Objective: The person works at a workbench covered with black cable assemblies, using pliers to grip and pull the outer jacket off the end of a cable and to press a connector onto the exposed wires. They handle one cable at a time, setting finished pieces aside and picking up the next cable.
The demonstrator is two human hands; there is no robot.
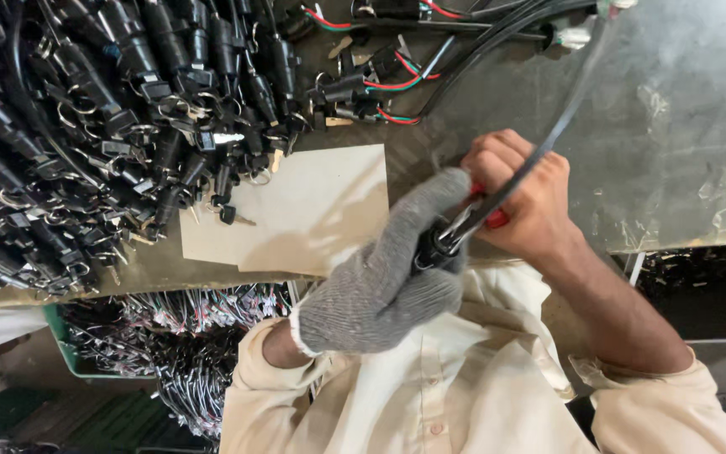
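A grey knitted glove (384, 277) is worn on the left hand (397, 269); the right hand (518, 197) is bare. Red handles (496, 219) and a black cable (548, 143) are seen there. At ten o'clock, black switches (86, 126); at twelve, red-green-black wires (392, 84). Beige card (313, 210); cream shirt (430, 378).

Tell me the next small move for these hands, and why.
Probably steady the black part in the gloved left hand and squeeze the red-handled tool with the bare right hand. The tool's metal tip seems to sit right at the part, where the black cable arcing over the right hand ends.
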